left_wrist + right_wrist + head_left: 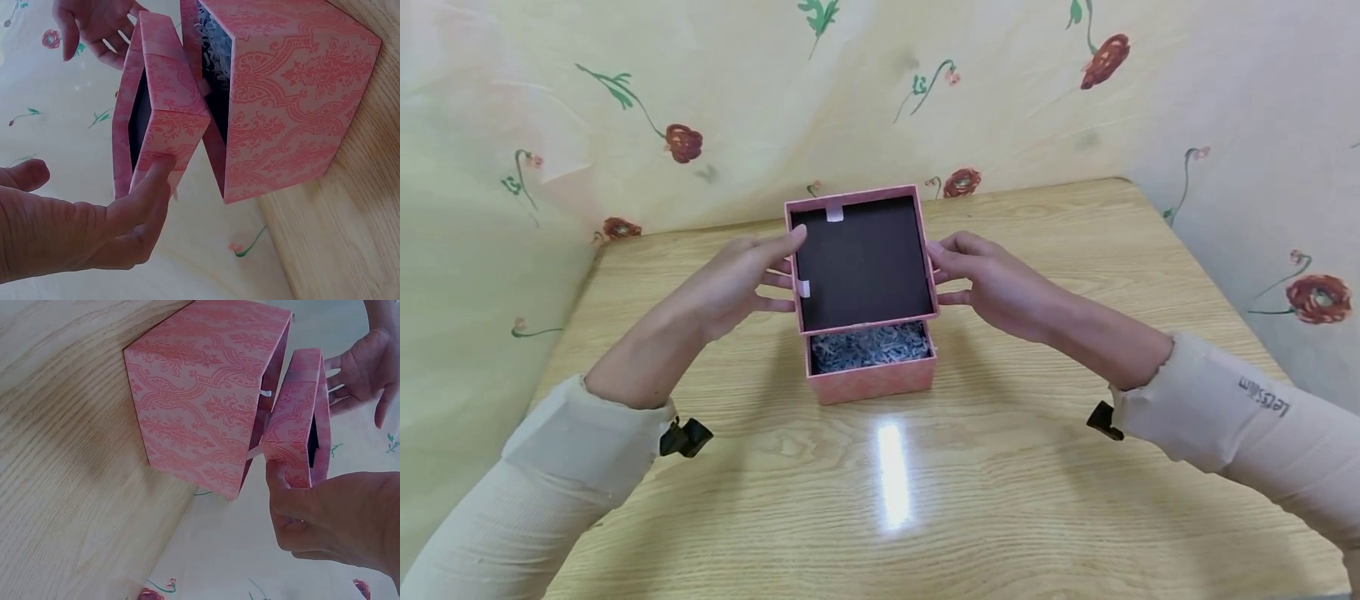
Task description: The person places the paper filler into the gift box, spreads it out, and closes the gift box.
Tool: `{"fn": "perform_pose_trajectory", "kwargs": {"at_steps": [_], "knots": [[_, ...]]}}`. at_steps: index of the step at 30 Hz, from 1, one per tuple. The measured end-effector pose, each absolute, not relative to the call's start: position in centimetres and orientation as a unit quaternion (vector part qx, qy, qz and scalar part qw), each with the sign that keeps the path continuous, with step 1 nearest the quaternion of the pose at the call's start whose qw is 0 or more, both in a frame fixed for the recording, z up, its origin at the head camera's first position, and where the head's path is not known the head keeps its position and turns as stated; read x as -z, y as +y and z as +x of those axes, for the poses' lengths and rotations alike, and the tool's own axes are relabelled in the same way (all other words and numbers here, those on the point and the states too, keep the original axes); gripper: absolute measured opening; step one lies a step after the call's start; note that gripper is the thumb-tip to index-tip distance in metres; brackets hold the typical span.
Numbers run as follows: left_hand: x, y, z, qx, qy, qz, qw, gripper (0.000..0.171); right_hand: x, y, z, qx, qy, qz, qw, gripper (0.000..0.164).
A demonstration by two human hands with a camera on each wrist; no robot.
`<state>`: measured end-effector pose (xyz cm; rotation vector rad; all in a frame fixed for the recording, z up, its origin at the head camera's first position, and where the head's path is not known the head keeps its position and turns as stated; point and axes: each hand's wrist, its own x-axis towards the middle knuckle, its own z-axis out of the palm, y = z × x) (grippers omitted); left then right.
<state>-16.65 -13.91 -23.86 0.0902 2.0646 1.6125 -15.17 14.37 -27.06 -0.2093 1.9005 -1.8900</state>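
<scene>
Between both hands is a pink box lid (861,262), its black inside facing up toward me and white tabs along the inner edges. It is tilted over the back part of a pink patterned box (874,382). My left hand (737,279) holds the lid's left side, its thumb over the rim in the head view and fingertips against the outer wall. My right hand (1000,279) holds the opposite side, fingers at the outer wall. Pale shredded paper (868,347) fills the box. A ribbon strip (255,452) spans the gap between lid and box in the right wrist view.
The box stands on a wood-grain table (790,492), with a bright light reflection in front of it. Cloth with printed red flowers (760,100) hangs behind and at the sides. Black clips (685,437) are on both sleeve cuffs.
</scene>
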Motion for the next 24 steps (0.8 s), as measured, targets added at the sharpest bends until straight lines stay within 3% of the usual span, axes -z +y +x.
{"fn": "perform_pose_trajectory", "kwargs": {"at_steps": [8, 24], "knots": [[23.85, -13.86, -16.64, -0.604, 0.765, 0.019, 0.223, 0.07, 27.03, 14.37, -15.5, 0.712, 0.663, -0.074, 0.219, 0.024], [24.27, -14.03, -17.17, -0.644, 0.741, 0.048, 0.185, 0.061, 27.09, 14.44, -16.08, 0.74, 0.638, -0.069, 0.201, 0.03]]}}
